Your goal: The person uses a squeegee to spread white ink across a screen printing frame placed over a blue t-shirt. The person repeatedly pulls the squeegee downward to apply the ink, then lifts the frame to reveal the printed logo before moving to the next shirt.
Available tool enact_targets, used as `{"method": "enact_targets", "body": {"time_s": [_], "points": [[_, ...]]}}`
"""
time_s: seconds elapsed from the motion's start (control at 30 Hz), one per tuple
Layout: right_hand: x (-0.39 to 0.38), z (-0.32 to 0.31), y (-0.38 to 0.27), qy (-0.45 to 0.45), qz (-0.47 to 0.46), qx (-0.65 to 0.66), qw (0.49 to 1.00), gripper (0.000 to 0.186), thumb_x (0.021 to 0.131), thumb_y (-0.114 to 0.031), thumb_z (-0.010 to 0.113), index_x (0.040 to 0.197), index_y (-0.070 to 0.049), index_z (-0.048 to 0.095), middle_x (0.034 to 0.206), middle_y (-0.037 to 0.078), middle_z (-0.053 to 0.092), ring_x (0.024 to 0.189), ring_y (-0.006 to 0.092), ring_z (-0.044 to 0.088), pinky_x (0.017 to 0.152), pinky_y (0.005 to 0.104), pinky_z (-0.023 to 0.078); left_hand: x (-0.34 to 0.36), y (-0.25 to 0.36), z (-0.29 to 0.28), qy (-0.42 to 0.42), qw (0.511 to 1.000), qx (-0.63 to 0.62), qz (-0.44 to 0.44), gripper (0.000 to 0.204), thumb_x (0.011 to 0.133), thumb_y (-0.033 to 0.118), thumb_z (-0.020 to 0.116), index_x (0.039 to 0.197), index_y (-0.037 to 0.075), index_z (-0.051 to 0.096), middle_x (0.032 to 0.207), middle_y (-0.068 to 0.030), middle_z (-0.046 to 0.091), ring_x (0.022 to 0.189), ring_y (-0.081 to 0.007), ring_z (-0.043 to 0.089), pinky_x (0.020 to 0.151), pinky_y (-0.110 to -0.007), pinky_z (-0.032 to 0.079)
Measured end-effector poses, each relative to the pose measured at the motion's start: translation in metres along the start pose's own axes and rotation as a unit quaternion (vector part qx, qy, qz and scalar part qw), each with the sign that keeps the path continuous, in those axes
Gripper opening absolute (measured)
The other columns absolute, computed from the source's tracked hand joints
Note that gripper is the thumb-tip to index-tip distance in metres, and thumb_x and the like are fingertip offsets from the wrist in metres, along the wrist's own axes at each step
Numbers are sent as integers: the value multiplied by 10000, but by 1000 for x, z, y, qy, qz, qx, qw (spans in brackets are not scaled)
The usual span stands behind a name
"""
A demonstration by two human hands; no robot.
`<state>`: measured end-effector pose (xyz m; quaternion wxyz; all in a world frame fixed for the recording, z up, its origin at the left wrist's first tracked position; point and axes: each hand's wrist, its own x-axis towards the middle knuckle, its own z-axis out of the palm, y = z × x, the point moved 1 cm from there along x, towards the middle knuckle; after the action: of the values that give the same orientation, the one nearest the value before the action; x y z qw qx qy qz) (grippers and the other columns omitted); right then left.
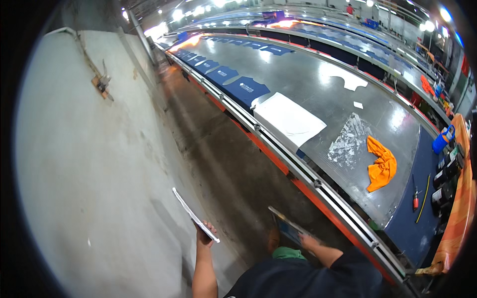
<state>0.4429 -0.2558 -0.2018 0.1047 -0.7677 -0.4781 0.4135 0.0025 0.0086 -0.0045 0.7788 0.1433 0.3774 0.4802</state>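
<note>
My left hand [206, 233] grips a long, narrow squeegee-like blade [188, 206], its edge coated white, beside the pale wall. My right hand [312, 244] holds a long, flat, dark board-like tool [287, 226] low beside the metal rail [318, 184] of a long printing table. On that table, navy garment pieces [238, 89] with white prints lie in a row. A white sheet [288, 116], a crumpled orange cloth [380, 169] and white smears [348, 141] are at the nearer end.
A pale wall [84, 164] runs along my left, with a floor aisle [213, 154] between it and the table. At the right end are a blue jug [441, 141], black containers [441, 196] and orange sheeting [462, 188]. A person [349, 10] stands among further tables behind.
</note>
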Motion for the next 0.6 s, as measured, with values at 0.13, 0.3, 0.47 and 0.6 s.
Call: {"method": "enact_targets", "body": {"time_s": [0.13, 0.3, 0.47, 0.6], "points": [[98, -46, -100, 56, -28, 26, 998, 416, 1057, -334, 481, 1454, -277, 591, 1154, 209, 729, 1036, 424, 693, 854, 541, 540, 79, 44, 38, 3, 995, 98, 18, 461, 1029, 613, 526, 917, 186, 656, 586, 15, 523, 499, -148, 490, 488, -313, 381], [187, -127, -300, 134, -177, 133, 966, 392, 1030, -330, 533, 1409, -287, 627, 1148, 165, 739, 1062, 413, 685, 893, 518, 533, 147, 136, 51, 80, 990, 112, -14, 537, 958, 733, 554, 917, 209, 666, 640, 25, 588, 512, -120, 559, 470, -262, 453], [257, -265, -490, 162, -244, 277, 915, 355, 1053, -287, 598, 1398, -231, 655, 1203, 174, 739, 1087, 336, 721, 930, 417, 539, 296, 239, 81, 127, 979, 96, 126, 604, 917, 814, 530, 886, 214, 587, 702, -4, 611, 619, -148, 610, 517, -280, 472], [267, -350, -584, 218, -296, 331, 869, 347, 1073, -185, 594, 1416, -154, 637, 984, 122, 724, 833, 141, 629, 777, 319, 519, 380, 297, 93, 16, 989, 131, 64, 520, 990, 719, 502, 1190, 249, 602, 1391, -23, 607, 1325, -173, 481, 1019, -434, 440]]}}
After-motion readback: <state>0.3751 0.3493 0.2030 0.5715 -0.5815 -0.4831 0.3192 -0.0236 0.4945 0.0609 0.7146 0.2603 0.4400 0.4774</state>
